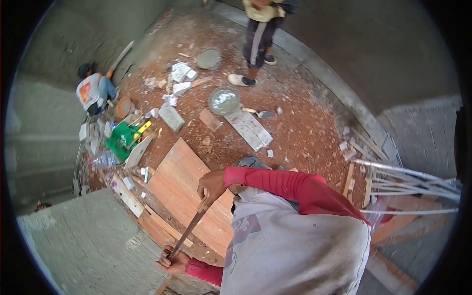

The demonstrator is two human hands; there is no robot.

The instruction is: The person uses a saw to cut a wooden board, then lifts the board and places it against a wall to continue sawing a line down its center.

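Note:
My right hand [212, 188] is closed round the wooden handle of a long, narrow, dark-bladed tool [188, 229]; whether it is a saw or a file I cannot make out. The far end of its blade lies in the curled fingers of my left hand [175, 261], lower in the view. Beneath and beside the tool is a large plywood sheet [179, 172] on the ground. Narrower wooden boards [156, 227] lie to its left, near my left hand.
A crouching person [93, 91] works by the far-left wall; another person [260, 39] stands ahead. Round mortar pans [224, 101], a trowel [264, 114], blocks [171, 118] and a green container [121, 141] litter the dirt floor. Pale pipes [413, 178] lie at right.

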